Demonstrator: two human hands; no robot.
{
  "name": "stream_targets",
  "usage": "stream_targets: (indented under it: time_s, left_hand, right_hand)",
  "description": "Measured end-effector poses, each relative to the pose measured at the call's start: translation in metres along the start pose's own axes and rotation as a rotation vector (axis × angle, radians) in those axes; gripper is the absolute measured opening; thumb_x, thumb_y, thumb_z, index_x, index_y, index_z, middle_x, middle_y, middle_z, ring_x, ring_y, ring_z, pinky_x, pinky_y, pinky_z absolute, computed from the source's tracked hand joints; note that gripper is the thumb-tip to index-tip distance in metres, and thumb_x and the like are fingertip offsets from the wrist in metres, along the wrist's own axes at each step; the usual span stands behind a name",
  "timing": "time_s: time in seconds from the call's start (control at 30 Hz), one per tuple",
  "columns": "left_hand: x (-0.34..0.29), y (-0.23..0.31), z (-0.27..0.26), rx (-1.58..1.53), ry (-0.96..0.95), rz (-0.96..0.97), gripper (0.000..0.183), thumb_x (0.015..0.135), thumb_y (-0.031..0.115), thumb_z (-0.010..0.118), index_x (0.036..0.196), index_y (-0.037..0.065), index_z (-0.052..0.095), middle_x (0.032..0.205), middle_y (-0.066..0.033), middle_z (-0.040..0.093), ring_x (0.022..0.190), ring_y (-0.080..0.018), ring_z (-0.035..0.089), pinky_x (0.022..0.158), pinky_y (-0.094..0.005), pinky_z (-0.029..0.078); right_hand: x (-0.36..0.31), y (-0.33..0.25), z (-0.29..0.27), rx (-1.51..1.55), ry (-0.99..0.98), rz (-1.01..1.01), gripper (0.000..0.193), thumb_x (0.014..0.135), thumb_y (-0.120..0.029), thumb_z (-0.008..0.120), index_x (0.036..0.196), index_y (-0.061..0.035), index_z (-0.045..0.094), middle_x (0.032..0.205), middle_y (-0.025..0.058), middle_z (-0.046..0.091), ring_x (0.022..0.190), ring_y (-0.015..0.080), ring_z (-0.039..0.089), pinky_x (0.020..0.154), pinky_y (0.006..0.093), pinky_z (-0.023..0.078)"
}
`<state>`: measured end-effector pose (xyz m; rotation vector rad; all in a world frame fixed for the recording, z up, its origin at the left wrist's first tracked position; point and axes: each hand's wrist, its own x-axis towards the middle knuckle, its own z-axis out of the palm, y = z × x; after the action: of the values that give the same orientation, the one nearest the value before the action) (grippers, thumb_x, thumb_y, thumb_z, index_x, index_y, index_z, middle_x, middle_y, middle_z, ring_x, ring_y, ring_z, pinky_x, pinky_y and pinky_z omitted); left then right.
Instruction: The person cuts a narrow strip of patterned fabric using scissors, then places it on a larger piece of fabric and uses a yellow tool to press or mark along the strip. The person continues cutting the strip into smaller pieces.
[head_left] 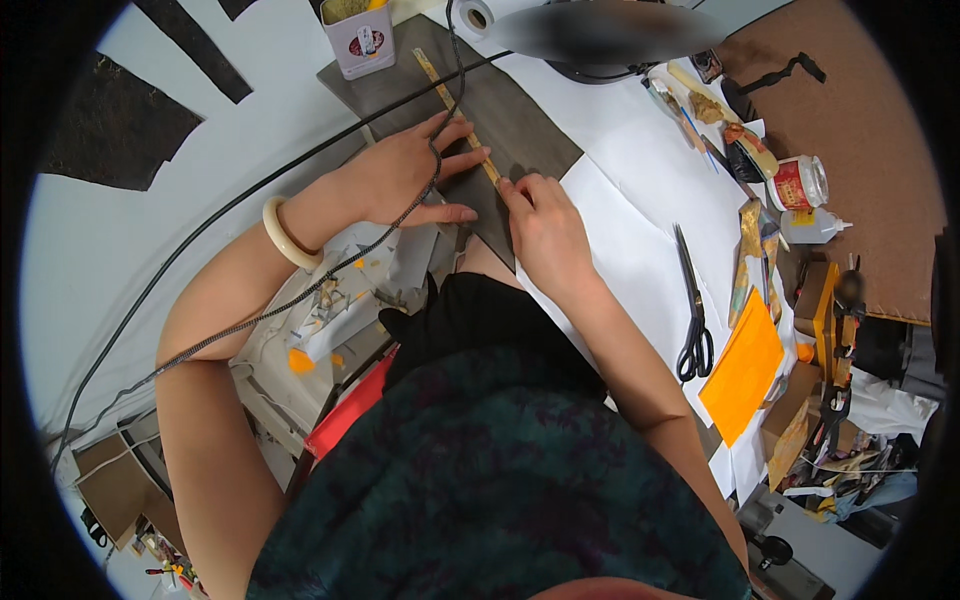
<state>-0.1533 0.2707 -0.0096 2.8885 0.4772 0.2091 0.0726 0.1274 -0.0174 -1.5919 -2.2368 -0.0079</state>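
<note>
Both hands set to a narrow yellowish strip

Spreads the left hand (400,175) palm-down at upper centre, fingers parted and laid across the narrow yellowish strip (438,86), thumb reaching apart over the grey-brown sheet (535,130) beneath; grasps nothing there. Curls the right hand (550,225) just to the right of it, thumb and forefinger at the strip's lower end. Cannot tell whether gripping or merely pressing, with the inside of those bent fingers hidden. Has the strip lying on the sheet at upper centre of the frame, slanting from upper left down to the right.

Wears a cream bangle (280,243) on the left wrist. Has a grey braided cord (330,275) passing in front of the left hand, and a smooth black cable (205,220) curving from top centre to the lower left.

Shows a pale tin (362,42) near the sheet's top left corner, with a roll of white tape (473,18) farther right. Has white paper (630,240) spread right of the right hand, bearing black scissors (692,310), blades pointing up the frame. Has an orange sheet (742,370) just beside the handles, lower right of centre. Shows a red-labelled jar (797,183) and a translucent bottle (812,227) near each other at upper right, and dark flat pieces (120,125) on the pale surface at upper left.
</note>
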Motion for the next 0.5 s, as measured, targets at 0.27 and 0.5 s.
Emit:
stream_targets:
  time_s: [0.27, 0.5]
  left_hand:
    - [-0.003, 0.000, 0.010, 0.047, 0.058, 0.010, 0.090, 0.095, 0.065, 0.068, 0.160, 0.006, 0.047, 0.161, -0.0305, 0.043, 0.149, -0.0515, 0.042, 0.121, -0.0536, 0.041]
    - [-0.005, -0.002, 0.011, 0.070, 0.061, 0.035, 0.089, 0.093, 0.067, 0.069, 0.160, 0.012, 0.049, 0.161, -0.0309, 0.042, 0.147, -0.0513, 0.043, 0.121, -0.0540, 0.041]
  right_hand:
    - [0.003, -0.005, -0.003, -0.153, -0.043, -0.063, 0.038, 0.081, -0.002, 0.068, 0.117, 0.0093, 0.072, 0.099, 0.0142, 0.062, 0.096, 0.0299, 0.061, 0.086, 0.0368, 0.054]
    - [0.004, -0.010, 0.002, -0.289, -0.050, -0.122, 0.032, 0.080, -0.006, 0.069, 0.108, 0.0106, 0.071, 0.099, 0.0144, 0.061, 0.098, 0.0285, 0.060, 0.085, 0.0360, 0.052]
